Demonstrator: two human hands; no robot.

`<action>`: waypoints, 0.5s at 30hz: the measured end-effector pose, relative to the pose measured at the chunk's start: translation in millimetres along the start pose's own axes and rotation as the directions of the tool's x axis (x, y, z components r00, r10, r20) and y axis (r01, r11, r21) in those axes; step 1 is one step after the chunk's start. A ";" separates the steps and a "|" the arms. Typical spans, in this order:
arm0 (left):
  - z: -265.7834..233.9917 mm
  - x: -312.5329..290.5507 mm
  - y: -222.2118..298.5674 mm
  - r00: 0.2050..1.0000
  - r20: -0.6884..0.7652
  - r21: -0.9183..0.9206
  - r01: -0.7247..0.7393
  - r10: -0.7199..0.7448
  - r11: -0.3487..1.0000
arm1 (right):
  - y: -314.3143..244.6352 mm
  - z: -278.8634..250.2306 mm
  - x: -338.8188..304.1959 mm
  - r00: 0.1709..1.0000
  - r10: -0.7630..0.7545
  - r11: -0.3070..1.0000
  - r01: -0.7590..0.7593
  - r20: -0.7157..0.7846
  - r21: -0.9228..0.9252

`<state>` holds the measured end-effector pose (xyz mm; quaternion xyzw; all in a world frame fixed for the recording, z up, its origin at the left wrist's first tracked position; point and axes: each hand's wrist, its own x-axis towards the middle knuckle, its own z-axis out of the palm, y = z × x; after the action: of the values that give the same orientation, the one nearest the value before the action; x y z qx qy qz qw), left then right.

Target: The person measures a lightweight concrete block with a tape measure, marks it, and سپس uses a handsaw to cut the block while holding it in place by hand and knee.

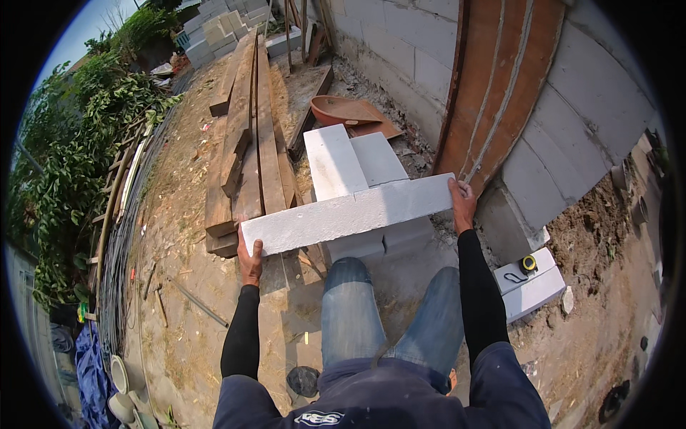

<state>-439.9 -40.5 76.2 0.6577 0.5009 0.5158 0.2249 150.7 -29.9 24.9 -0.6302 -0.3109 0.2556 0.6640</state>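
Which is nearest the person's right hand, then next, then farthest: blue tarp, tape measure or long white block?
1. Long white block: touching; the right hand holds its right end.
2. Tape measure: below and right of that hand.
3. Blue tarp: far away, lower left.

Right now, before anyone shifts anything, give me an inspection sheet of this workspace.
Surface: bare, uneven earth with scattered debris.
Job's things: long white block held crosswise; more white blocks stacked beyond it. Whether they touch is unclear.
Clutter: wooden beams at left, reddish pan ahead, tape measure atop a white block at right.
Hands: left hand grips the long block's left end, right hand its right end.
Cables: no power cable seen; dark cord loop beside the tape measure.
Surroundings: block wall ahead-right, leafy plants far left.
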 end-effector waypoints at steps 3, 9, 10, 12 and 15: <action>20.8 1.4 6.4 0.993 -0.113 -0.169 0.005 -0.025 0.986 | 12.0 -3.2 -5.7 0.995 0.069 0.988 -0.079 -0.076 -0.130; 27.8 -3.6 27.1 0.983 -0.171 -0.205 0.030 -0.066 0.978 | -8.9 2.5 -8.3 0.963 0.212 0.968 -0.230 -0.164 -0.097; 31.2 -8.7 34.4 0.982 -0.152 -0.247 0.076 -0.116 0.966 | -9.8 -8.4 -5.1 0.959 0.184 0.963 -0.220 -0.216 -0.158; 35.4 -5.5 33.4 0.951 -0.131 -0.305 0.231 -0.281 0.924 | -22.8 -18.2 9.2 0.969 0.158 0.897 -0.222 -0.192 -0.383; 33.6 -5.2 14.2 0.928 -0.131 -0.241 0.310 -0.348 0.920 | -45.0 -3.3 -6.5 0.970 0.131 0.761 -0.230 -0.203 -0.607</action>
<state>-403.3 -43.4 73.0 0.4886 0.5628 0.5765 0.3349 146.3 -40.3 69.0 -0.8590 -0.2658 0.1531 0.4099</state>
